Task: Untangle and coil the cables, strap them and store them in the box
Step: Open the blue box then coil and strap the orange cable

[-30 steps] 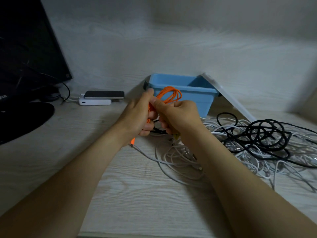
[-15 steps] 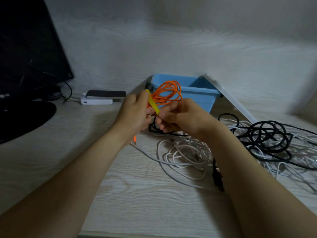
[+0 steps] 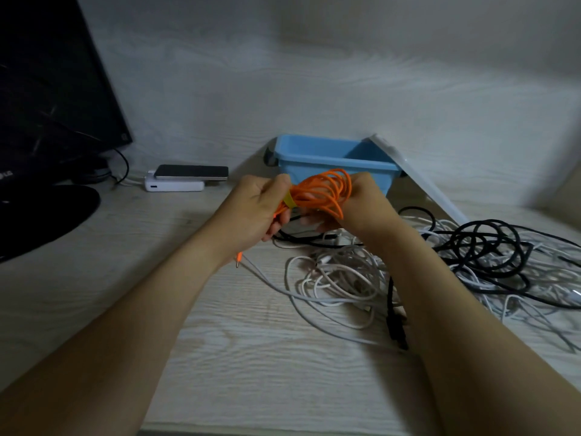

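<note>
- I am watching the left hand (image 3: 261,209) gripping the orange cable (image 3: 320,193), its fingers (image 3: 276,185) curled tight round the coil's gathered end.
- A yellow strap (image 3: 289,202) is wrapping that gathered end, sitting right against the left fingers.
- The right hand (image 3: 366,209) is holding the coil's looped end, with its fingers (image 3: 316,220) curling under the loops and the thumb over the top.
- The coil is hanging in the air between the two sets of fingers, clear of the surface (image 3: 267,357).
- An orange plug (image 3: 239,258) is dangling below the left wrist, near the surface.
- The blue box (image 3: 330,158) is standing open just beyond the fingers, and I am seeing a pale lid (image 3: 418,180) leaning against its right side.
- White cables (image 3: 339,278) are lying tangled below the right fingers and under that forearm.
- Black cables (image 3: 490,247) are piling in loops further to the right of the right fingers, over more white ones.
- Well to the left of the left fingers, a phone (image 3: 191,172) is resting on a white power bank (image 3: 174,185), beside a dark monitor (image 3: 47,89).
</note>
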Demonstrator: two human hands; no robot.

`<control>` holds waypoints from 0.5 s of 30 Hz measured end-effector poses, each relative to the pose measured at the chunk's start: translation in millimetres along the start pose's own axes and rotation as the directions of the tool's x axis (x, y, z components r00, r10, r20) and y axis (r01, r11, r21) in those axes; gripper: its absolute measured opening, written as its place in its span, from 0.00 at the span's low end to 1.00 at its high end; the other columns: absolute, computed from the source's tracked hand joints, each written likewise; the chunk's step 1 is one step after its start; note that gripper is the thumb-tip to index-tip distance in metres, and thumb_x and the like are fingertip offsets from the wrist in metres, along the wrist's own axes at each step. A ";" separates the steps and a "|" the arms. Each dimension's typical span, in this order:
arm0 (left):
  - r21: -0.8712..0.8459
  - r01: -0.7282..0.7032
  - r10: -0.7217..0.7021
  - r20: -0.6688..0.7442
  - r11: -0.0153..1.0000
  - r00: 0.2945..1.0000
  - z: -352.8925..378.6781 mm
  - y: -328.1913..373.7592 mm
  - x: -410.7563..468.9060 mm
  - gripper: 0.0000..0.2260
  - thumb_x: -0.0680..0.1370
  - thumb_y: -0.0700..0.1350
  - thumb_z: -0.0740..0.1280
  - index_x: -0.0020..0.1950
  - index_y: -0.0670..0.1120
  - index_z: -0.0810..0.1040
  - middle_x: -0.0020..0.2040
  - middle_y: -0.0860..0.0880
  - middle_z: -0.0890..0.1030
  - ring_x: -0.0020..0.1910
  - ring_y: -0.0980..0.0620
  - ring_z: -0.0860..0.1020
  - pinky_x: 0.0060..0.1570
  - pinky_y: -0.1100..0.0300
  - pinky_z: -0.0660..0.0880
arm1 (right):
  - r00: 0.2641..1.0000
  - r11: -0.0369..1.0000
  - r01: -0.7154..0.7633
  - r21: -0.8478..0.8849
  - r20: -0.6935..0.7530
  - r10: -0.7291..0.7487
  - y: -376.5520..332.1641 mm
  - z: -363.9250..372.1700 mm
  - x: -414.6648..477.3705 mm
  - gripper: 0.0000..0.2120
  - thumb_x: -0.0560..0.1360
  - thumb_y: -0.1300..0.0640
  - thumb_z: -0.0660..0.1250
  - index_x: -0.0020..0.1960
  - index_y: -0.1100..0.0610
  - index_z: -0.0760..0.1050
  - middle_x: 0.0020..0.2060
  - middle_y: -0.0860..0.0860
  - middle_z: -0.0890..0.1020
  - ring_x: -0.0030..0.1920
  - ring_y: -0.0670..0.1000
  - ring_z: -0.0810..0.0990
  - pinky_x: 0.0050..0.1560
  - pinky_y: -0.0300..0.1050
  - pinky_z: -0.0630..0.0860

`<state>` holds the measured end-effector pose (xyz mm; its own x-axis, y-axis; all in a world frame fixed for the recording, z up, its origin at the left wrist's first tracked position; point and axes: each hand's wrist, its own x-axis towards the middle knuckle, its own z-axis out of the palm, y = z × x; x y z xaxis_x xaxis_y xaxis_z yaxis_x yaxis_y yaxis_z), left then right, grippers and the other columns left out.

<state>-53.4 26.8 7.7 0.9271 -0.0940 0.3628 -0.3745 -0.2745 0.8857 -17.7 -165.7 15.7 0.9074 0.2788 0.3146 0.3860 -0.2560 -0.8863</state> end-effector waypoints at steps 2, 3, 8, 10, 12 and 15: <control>0.059 -0.011 0.010 0.011 0.998 1.000 1.6 -2.4 0.7 0.24 0.87 0.51 0.58 0.38 0.39 0.78 0.27 0.49 0.76 0.24 0.56 0.70 0.24 0.63 0.67 | 0.993 0.969 -0.117 0.216 0.010 0.117 -5.5 -1.1 -2.4 0.06 0.79 0.67 0.71 0.54 0.69 0.83 0.41 0.60 0.87 0.37 0.49 0.87 0.36 0.41 0.83; 0.086 -0.024 0.022 0.025 0.996 0.999 3.2 -3.7 0.9 0.23 0.87 0.50 0.59 0.38 0.39 0.78 0.26 0.50 0.76 0.23 0.58 0.70 0.25 0.65 0.67 | 0.982 0.913 -0.184 0.364 0.032 0.185 -8.3 -3.0 -1.8 0.08 0.82 0.63 0.69 0.56 0.69 0.81 0.43 0.61 0.87 0.39 0.51 0.87 0.39 0.44 0.85; 0.404 -0.227 0.204 0.100 0.886 0.974 6.7 -13.7 2.3 0.21 0.87 0.48 0.60 0.35 0.42 0.72 0.33 0.51 0.73 0.31 0.57 0.71 0.35 0.54 0.68 | 0.984 0.946 -0.173 0.275 0.000 0.181 -13.1 1.2 -1.4 0.14 0.78 0.54 0.76 0.55 0.65 0.85 0.49 0.62 0.88 0.54 0.61 0.87 0.61 0.59 0.83; 0.464 -0.245 0.231 0.087 0.851 0.969 7.1 -16.2 3.1 0.21 0.87 0.49 0.60 0.34 0.47 0.71 0.35 0.52 0.73 0.34 0.55 0.73 0.38 0.52 0.68 | 0.989 0.983 -0.049 0.178 -0.128 0.073 -11.6 12.9 -1.6 0.07 0.76 0.62 0.77 0.52 0.64 0.86 0.46 0.61 0.88 0.51 0.62 0.88 0.58 0.61 0.84; 0.495 -0.237 0.237 0.064 0.836 0.969 8.5 -16.6 2.9 0.20 0.87 0.49 0.59 0.35 0.47 0.71 0.36 0.52 0.73 0.34 0.55 0.74 0.38 0.51 0.69 | 0.979 0.989 0.037 0.146 -0.202 -0.007 -8.8 20.7 0.0 0.07 0.77 0.65 0.75 0.56 0.62 0.84 0.42 0.60 0.88 0.47 0.62 0.88 0.53 0.62 0.85; 0.461 -0.218 0.236 0.018 0.860 0.972 10.0 -17.3 1.5 0.20 0.87 0.50 0.61 0.39 0.44 0.77 0.34 0.49 0.79 0.34 0.53 0.79 0.38 0.48 0.74 | 0.962 0.990 0.137 0.041 -0.246 -0.123 -7.8 24.1 0.7 0.20 0.78 0.63 0.75 0.67 0.57 0.75 0.41 0.54 0.89 0.45 0.54 0.89 0.49 0.58 0.86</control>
<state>-45.4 21.9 -10.0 0.8126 -0.1732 0.5566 -0.5164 -0.6567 0.5496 -24.1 -141.2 14.6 0.8657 0.0724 0.4953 0.4999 -0.1773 -0.8478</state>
